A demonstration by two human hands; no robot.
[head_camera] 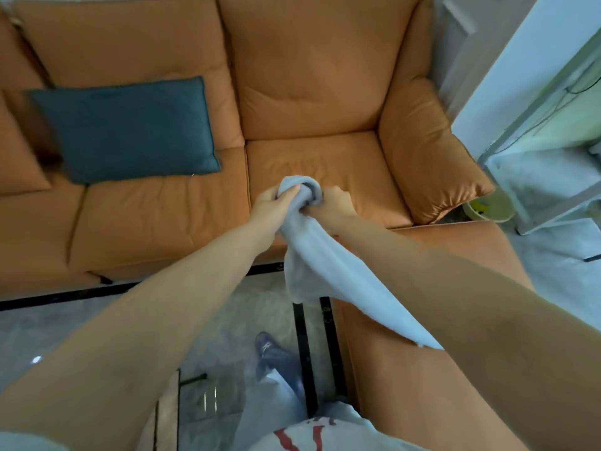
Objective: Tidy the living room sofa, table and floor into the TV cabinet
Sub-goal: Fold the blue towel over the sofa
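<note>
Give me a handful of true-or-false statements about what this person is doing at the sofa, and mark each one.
1. Both hands grip the same light grey cloth. True: the left hand and the right hand hold its bunched top end.
2. The sofa is green. False: it is orange.
3. A dark teal cushion lies on the sofa. True.
4. The cloth is spread flat over the seat. False: it is held up, with its free end trailing towards the person.
5. The cushion is in the person's right hand. False: it lies apart, untouched.
</note>
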